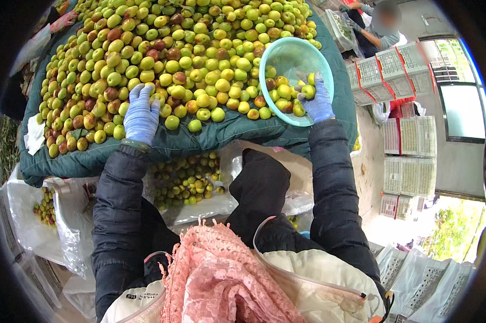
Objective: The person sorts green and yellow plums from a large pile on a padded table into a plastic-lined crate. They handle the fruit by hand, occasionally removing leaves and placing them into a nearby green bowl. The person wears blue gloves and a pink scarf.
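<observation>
A broad heap of green and reddish jujube-like fruits [178,64] lies on a dark green padded quilt [227,131]. My left hand [141,115], in a blue and white glove, rests at the heap's near edge with its fingertips among the fruits; whether it grips one I cannot tell. My right hand [316,99], gloved alike, is inside a light-blue plastic mesh basket [263,76] at the right of the heap. Its fingers curl round a few yellow-green fruits [307,91]. More fruits lie in the basket, just left of that hand.
Below the quilt's edge, fruits lie in a plastic-lined container [190,185]; a lined crate [29,226] stands at the left. Stacked white crates [408,137] line the right side. Another person [372,32] works at the upper right, and a pink-gloved hand [64,21] shows upper left.
</observation>
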### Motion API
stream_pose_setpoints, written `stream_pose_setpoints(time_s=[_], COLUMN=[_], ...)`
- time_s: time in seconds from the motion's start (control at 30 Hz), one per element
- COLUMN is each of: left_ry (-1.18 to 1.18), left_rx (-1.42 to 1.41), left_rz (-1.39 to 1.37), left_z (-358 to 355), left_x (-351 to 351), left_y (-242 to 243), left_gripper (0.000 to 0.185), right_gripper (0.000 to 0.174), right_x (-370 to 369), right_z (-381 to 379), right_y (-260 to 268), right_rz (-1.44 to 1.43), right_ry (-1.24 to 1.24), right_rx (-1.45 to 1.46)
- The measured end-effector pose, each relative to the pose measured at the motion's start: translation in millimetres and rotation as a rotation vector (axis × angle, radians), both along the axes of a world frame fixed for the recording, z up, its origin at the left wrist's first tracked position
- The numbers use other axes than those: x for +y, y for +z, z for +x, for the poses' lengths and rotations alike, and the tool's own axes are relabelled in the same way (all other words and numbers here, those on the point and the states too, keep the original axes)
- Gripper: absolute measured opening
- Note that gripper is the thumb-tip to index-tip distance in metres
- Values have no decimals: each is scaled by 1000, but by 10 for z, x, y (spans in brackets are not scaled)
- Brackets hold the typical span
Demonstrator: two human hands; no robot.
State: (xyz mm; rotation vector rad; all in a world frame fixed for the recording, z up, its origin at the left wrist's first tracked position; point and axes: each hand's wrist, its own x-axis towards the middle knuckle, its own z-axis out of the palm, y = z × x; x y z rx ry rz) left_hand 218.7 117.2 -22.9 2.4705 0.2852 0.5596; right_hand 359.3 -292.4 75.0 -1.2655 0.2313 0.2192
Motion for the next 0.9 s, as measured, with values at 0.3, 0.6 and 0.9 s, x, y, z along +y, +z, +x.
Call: stream_pose_setpoints(time_s=[0.3,0.6,0.9], left_ry=[-129,-61,-136], left_rx=[-123,-103,-59], left_rz=[-100,-132,-190], left_z=[-37,-158,-368], left_x=[-156,76,201], left_y=[139,241,287], left_gripper=[28,23,18], right_gripper=[59,59,51], right_x=[1092,1808,1983], right_z=[-587,-929,-1212], right_y=[114,-236,-523], right_rz=[596,574,396], right_ry=[556,750,866], right_rx=[267,349,340])
